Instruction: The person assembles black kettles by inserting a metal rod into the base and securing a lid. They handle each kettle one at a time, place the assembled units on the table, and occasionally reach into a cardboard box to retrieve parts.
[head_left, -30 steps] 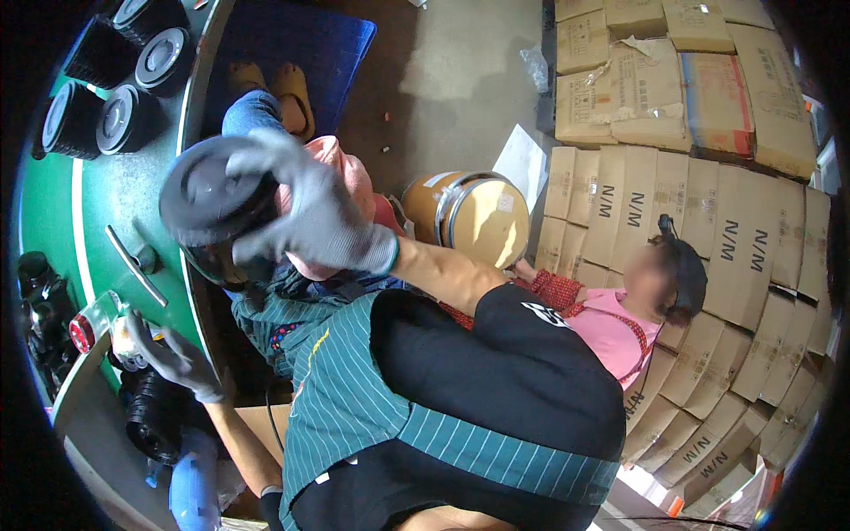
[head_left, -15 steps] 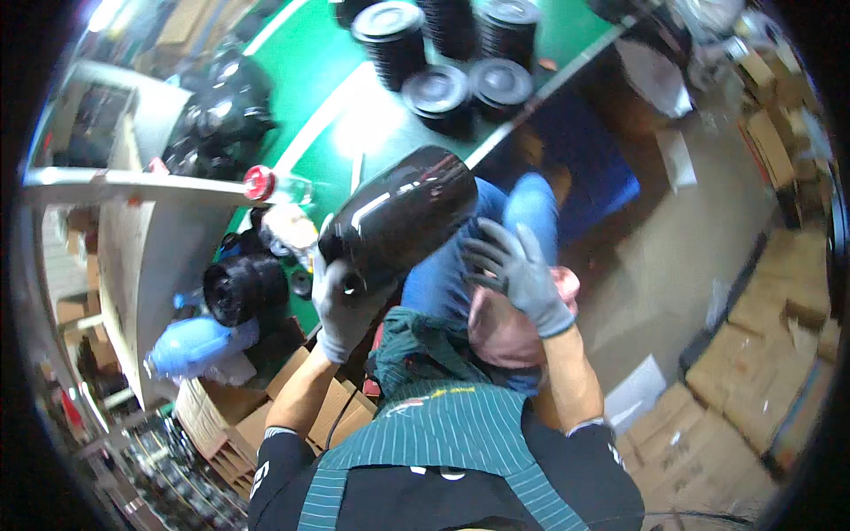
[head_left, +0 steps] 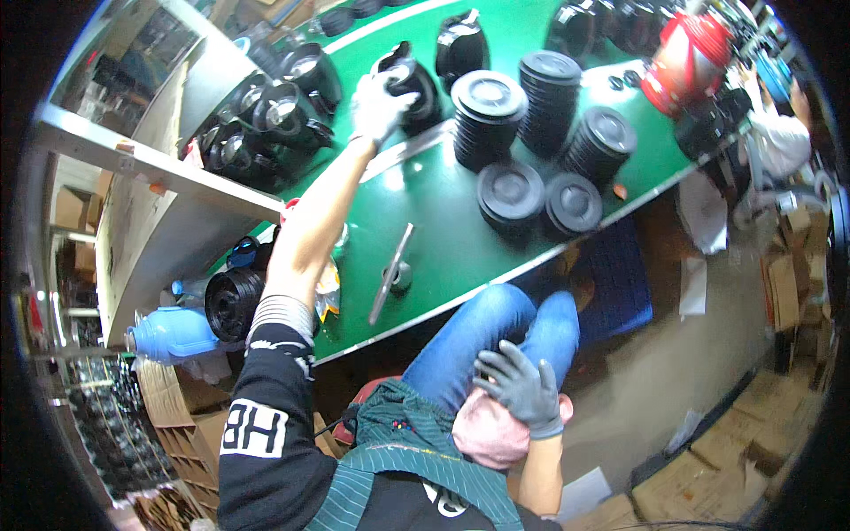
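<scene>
This is a workshop: the green workbench bears glossy black vessels and stacked black discs.

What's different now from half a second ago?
The left hand moved forward from the lap, out over the green table, to a black pot, probably the one it held before; whether it has let go is unclear. The right hand stays empty, by the pink cloth. The stacked black lids stay on the table.

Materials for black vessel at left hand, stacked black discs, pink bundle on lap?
Black vessel: glossy, perhaps plastic or glass; bright highlights. Stacked black discs: probably plastic, satin; dull grey sheen. Pink bundle: likely fabric, matte; soft rumpled surface.
</scene>
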The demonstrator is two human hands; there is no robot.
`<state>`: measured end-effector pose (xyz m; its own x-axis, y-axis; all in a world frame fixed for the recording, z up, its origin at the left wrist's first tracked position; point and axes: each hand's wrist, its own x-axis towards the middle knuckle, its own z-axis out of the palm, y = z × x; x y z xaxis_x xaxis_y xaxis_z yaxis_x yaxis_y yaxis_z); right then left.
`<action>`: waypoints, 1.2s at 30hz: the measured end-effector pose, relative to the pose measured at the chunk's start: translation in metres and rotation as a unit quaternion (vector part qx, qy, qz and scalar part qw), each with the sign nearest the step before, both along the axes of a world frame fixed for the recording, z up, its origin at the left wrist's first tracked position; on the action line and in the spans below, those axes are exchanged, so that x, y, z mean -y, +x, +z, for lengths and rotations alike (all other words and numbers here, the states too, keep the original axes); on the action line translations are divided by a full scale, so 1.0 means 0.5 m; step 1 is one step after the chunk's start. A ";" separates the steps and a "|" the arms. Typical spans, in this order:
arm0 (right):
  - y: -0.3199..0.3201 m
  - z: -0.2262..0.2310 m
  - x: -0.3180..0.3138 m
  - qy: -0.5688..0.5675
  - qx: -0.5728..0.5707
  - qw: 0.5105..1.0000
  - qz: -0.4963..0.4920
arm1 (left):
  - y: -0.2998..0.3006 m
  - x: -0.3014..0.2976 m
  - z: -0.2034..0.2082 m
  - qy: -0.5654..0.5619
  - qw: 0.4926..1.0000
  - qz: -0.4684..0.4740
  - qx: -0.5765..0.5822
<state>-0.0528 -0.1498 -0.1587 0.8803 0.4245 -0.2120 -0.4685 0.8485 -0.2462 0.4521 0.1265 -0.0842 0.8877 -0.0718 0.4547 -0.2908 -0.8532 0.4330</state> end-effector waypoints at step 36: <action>0.174 0.244 -0.058 -0.455 0.308 0.836 -0.002 | -0.310 -0.243 0.479 0.230 0.931 -0.230 0.166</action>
